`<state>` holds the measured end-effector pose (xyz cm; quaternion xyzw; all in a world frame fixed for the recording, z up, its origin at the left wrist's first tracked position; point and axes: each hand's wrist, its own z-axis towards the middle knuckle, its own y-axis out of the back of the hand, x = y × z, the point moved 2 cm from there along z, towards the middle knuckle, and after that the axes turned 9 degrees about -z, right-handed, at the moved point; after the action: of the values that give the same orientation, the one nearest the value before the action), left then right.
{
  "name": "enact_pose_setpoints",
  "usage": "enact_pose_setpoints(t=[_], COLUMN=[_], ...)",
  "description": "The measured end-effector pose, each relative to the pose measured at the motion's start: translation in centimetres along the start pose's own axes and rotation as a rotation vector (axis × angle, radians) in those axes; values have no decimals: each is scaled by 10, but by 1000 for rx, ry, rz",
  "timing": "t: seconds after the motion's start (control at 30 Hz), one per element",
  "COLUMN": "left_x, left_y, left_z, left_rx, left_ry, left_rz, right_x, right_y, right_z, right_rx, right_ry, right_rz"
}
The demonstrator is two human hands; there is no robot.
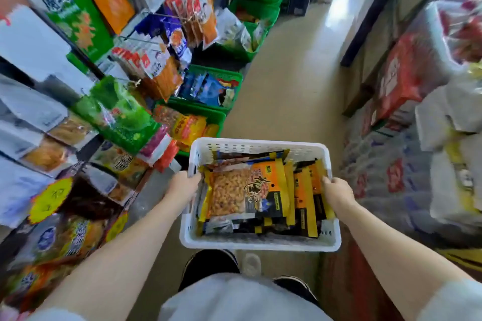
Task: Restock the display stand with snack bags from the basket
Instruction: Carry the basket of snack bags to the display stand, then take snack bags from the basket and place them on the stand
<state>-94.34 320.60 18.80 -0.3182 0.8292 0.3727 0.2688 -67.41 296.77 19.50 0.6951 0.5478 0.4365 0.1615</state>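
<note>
I hold a white slotted plastic basket [258, 241] in front of me, above the floor. My left hand [184, 185] grips its left rim and my right hand [336, 190] grips its right rim. Inside lie several yellow, orange and black snack bags [247, 191], the top one with a clear window showing nuts. The display stand [146, 65] runs along my left, its wire hooks hung with many coloured snack packets.
Green crates [208, 109] of snacks stand on the floor by the stand's foot. Stacked red and white goods [407, 78] line the right side. A beige floor aisle [287, 81] runs ahead between them. My black shoes [208, 266] show below the basket.
</note>
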Motion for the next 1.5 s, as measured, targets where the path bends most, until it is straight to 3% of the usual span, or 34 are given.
enact_pose_setpoints(t=[0.3, 0.43, 0.57, 0.83, 1.03, 1.1, 1.17, 1.27, 1.37, 1.5], left_x=[-127, -141, -108, 43, 87, 81, 73, 55, 46, 59], left_y=[-77, -123, -184, -310, -349, -350, -346, -344, -352, -363], left_z=[193, 288, 401, 598, 633, 631, 626, 615, 612, 612], left_rx=[120, 119, 65, 20, 55, 12, -28, -67, 79, 302], left_ry=[57, 63, 104, 220, 253, 222, 107, -146, -269, -289], left_rz=[66, 180, 204, 277, 261, 287, 388, 524, 471, 488], right_x=[103, 121, 120, 69, 45, 58, 79, 112, 124, 127], right_y=[2, -33, -101, -280, -331, -324, -319, -332, -367, -397], right_z=[179, 272, 389, 605, 650, 649, 638, 620, 621, 625], right_rx=[14, 25, 60, 198, 136, -4, -101, -1, 180, 189], right_ry=[-283, -375, -385, -285, -302, -131, 161, 461, 350, -17], right_rz=[188, 182, 119, -40, -36, -239, -374, -445, -643, -501])
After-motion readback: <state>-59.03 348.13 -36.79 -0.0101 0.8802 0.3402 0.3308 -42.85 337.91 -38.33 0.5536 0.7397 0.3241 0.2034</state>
